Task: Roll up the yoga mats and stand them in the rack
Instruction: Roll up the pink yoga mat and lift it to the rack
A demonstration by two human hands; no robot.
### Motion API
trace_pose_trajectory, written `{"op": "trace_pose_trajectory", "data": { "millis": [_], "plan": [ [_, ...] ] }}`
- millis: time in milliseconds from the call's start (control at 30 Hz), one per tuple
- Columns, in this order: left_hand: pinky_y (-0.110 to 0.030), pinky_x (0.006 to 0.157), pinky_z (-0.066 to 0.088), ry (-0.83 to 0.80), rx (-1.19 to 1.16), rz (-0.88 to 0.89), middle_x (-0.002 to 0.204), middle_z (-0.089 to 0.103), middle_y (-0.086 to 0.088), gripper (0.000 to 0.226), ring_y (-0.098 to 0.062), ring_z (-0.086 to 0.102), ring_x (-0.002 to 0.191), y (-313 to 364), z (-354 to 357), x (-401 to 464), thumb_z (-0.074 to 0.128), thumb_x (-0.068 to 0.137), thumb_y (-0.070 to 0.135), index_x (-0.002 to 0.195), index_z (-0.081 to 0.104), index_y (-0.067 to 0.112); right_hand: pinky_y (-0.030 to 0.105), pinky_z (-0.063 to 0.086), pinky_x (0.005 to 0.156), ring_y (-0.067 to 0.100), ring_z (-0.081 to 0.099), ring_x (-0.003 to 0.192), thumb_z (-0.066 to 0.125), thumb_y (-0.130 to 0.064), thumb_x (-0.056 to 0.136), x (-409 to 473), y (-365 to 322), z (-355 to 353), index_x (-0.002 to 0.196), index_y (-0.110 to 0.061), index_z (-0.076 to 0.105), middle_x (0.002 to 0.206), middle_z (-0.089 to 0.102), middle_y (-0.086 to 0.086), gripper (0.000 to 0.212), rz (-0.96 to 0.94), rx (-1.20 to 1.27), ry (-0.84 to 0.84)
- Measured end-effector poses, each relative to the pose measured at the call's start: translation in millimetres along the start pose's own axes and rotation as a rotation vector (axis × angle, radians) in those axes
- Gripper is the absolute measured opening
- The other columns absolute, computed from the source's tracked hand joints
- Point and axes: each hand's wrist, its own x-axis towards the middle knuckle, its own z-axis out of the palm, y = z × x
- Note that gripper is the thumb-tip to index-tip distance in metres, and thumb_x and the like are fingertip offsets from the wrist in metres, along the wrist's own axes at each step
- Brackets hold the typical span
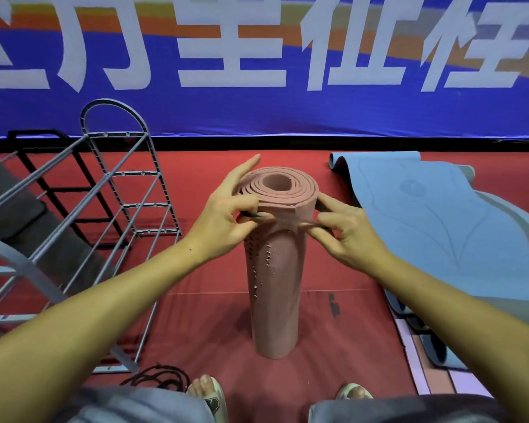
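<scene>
A rolled pink yoga mat (275, 285) stands upright on the red floor between my feet. A thin black band (251, 214) runs around its upper part. My left hand (226, 215) pinches the band on the roll's left side, its index finger lying along the rim. My right hand (345, 227) pinches the band on the right side. A grey metal rack (129, 190) stands to the left, with no mat in it. A blue-grey yoga mat (440, 215) lies unrolled on the floor to the right, its far end curled.
A blue banner (257, 111) with large white characters covers the wall behind. Black cord (156, 377) lies coiled on the floor by my left foot. A black frame (40, 166) stands behind the rack. Patterned floor tiles (422, 361) show at the lower right.
</scene>
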Motion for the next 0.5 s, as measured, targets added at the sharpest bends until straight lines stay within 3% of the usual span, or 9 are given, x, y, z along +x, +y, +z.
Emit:
{"op": "trace_pose_trajectory", "data": {
  "millis": [33, 100, 200, 267, 333, 433, 500],
  "plan": [
    [-0.052, 0.116, 0.044, 0.03, 0.029, 0.0, 0.169, 0.03, -0.017, 0.037, -0.027, 0.041, 0.152, -4, 3, -4, 0.082, 0.09, 0.009, 0.065, 0.055, 0.014, 0.037, 0.052, 0.074, 0.023, 0.067, 0.088, 0.073, -0.022, 0.1, -4, 6, 1, 0.072, -0.007, 0.063, 0.159, 0.048, 0.001, 0.033, 0.0, -0.025, -0.092],
    [-0.047, 0.118, 0.043, 0.056, 0.056, 0.015, 0.169, 0.029, -0.019, 0.035, -0.031, 0.043, 0.15, -11, 6, -12, 0.082, 0.09, 0.01, 0.065, 0.057, 0.01, 0.044, 0.054, 0.092, 0.026, 0.066, 0.119, 0.068, -0.032, 0.103, -10, 11, 3, 0.089, -0.013, 0.075, 0.169, 0.031, -0.002, 0.025, 0.014, -0.049, -0.251],
    [-0.04, 0.117, 0.044, 0.066, 0.023, -0.005, 0.168, 0.029, -0.02, 0.03, -0.025, 0.045, 0.149, -19, 8, -23, 0.088, 0.084, 0.012, 0.066, 0.064, 0.014, 0.047, 0.051, 0.104, 0.023, 0.055, 0.134, 0.05, -0.051, 0.107, -14, 11, 7, 0.113, -0.02, 0.075, 0.173, 0.016, -0.01, 0.041, 0.072, -0.099, -0.341],
    [-0.028, 0.111, 0.046, 0.079, -0.003, -0.051, 0.169, 0.03, -0.017, 0.03, -0.016, 0.058, 0.137, -30, 8, -28, 0.091, 0.079, 0.019, 0.066, 0.064, 0.017, 0.045, 0.047, 0.11, 0.024, 0.049, 0.138, 0.041, -0.055, 0.108, -16, 14, 10, 0.118, -0.019, 0.072, 0.172, 0.015, -0.01, 0.049, 0.094, -0.122, -0.385],
    [-0.026, 0.111, 0.046, 0.029, -0.037, -0.1, 0.167, 0.035, -0.014, 0.033, -0.012, 0.062, 0.131, -44, 10, -36, 0.093, 0.076, 0.029, 0.066, 0.065, 0.016, 0.046, 0.043, 0.112, 0.027, 0.047, 0.137, 0.036, -0.058, 0.109, -20, 23, 15, 0.122, -0.019, 0.07, 0.171, 0.019, -0.007, 0.053, 0.107, -0.147, -0.448],
    [-0.033, 0.115, 0.045, -0.147, -0.032, -0.181, 0.16, 0.049, -0.01, 0.043, -0.019, 0.058, 0.139, -73, 17, -66, 0.094, 0.072, 0.053, 0.069, 0.066, 0.021, 0.047, 0.043, 0.111, 0.028, 0.048, 0.134, 0.031, -0.063, 0.109, -29, 39, 26, 0.118, -0.017, 0.068, 0.163, 0.03, 0.0, 0.059, 0.089, -0.215, -0.587],
    [-0.029, 0.116, 0.042, -0.194, -0.049, -0.249, 0.16, 0.05, -0.001, 0.046, -0.015, 0.054, 0.142, -94, 25, -92, 0.087, 0.076, 0.063, 0.073, 0.068, 0.021, 0.047, 0.045, 0.107, 0.027, 0.05, 0.124, 0.028, -0.065, 0.109, -37, 46, 36, 0.112, -0.017, 0.065, 0.149, 0.039, 0.003, 0.061, 0.064, -0.244, -0.689]
  ]
}}
